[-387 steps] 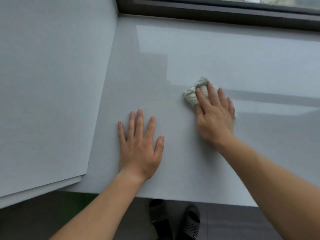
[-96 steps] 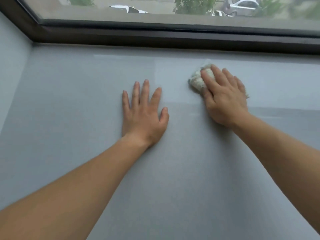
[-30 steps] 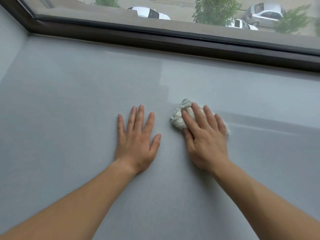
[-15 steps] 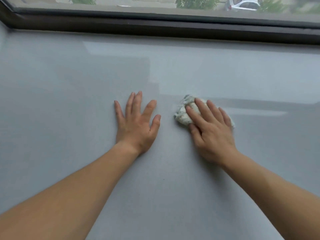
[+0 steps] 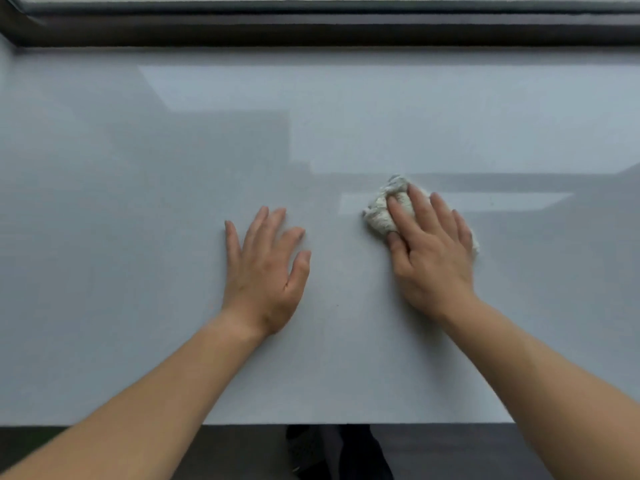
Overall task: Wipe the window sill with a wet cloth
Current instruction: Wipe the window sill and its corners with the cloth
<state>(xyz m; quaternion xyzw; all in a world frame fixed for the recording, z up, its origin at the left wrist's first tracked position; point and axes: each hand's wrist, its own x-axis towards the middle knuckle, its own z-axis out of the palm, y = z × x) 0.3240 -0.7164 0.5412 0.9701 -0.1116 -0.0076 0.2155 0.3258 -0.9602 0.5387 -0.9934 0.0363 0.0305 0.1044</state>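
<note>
The wide grey window sill fills most of the view. A crumpled whitish cloth lies on it right of centre. My right hand presses down on the cloth with straight fingers, and most of the cloth is hidden under the palm. A small edge of cloth shows at the hand's right side. My left hand rests flat on the bare sill to the left of the cloth, fingers spread, holding nothing.
A dark window frame runs along the back of the sill. The sill's front edge is near the bottom, with dark floor and footwear below it.
The view has tilted down, so the sill's front edge and floor now show. My right hand with the cloth has slid to the right, away from my left hand, which stays flat.
</note>
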